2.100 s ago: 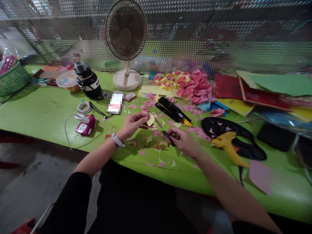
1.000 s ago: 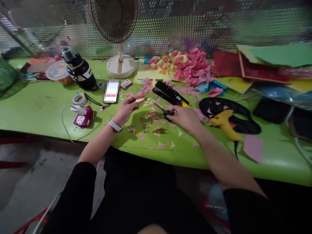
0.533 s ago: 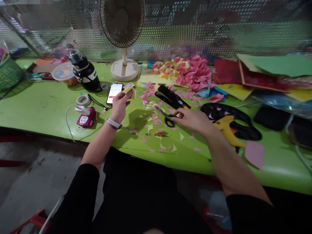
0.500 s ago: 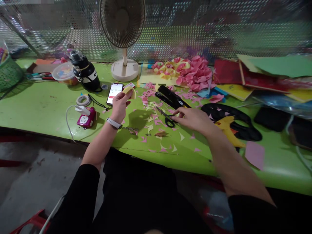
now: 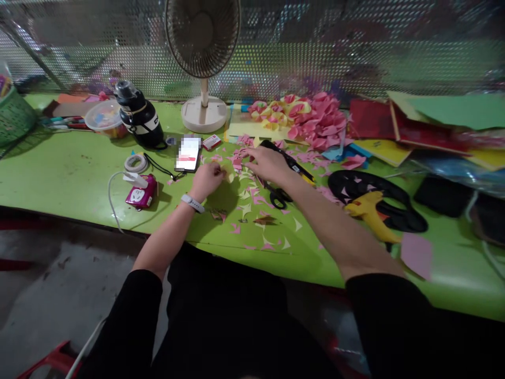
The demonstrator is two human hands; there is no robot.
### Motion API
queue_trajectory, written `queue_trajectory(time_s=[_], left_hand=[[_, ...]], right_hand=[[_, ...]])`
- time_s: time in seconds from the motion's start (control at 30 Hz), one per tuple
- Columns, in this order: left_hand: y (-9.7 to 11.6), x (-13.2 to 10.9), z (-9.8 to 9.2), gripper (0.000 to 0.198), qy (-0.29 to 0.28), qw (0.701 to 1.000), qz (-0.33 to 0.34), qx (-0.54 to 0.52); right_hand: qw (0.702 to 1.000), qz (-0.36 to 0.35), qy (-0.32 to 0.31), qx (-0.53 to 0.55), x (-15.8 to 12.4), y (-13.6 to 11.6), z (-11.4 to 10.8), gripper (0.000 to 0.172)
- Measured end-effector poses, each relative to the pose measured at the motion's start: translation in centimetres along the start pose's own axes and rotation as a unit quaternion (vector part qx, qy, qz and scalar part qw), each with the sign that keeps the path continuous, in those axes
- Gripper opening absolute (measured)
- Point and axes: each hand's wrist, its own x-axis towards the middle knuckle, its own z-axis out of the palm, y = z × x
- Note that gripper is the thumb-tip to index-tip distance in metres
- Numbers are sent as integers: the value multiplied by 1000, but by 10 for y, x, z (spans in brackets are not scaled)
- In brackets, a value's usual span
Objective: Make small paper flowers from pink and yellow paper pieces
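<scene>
My left hand (image 5: 208,180) is closed on a pale yellow paper piece (image 5: 228,174), which pokes out past the fingertips, low over the table. Across from it, my right hand (image 5: 268,164) reaches in with its fingers stretched out and apart, and no object shows in them. Black-handled scissors (image 5: 278,199) lie under my right wrist, their blades partly covered. Just behind that hand rests a black stapler (image 5: 296,167), partly hidden. Small pink and yellow paper scraps (image 5: 246,209) are scattered on the tabletop between and in front of the hands.
Folded pink paper pieces (image 5: 319,118) are heaped at the back beside a fan (image 5: 203,115). A phone (image 5: 189,155), a dark bottle (image 5: 142,123), a tape roll (image 5: 135,163) and a magenta power adapter (image 5: 141,193) stand left. A yellow glue gun (image 5: 371,210) lies right.
My right hand has left the scissors on the table and moved left and away from me. My left hand has come down and to the right with the yellow paper piece.
</scene>
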Motion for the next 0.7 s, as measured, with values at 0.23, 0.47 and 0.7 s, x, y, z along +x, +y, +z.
queue_trajectory(time_s=[0.23,0.47,0.7], left_hand=[[3,0,-7,25,25,987,60,149],[17,-11,-2,37,-145,966,104,-186],[19,-16,6,37,-147,961,17,-233]], right_hand=[[989,30,6,146,22,6,8,15],[867,33,-123,482,-18,15,-21,16],[843,48,-98,527,-45,-1,-19,19]])
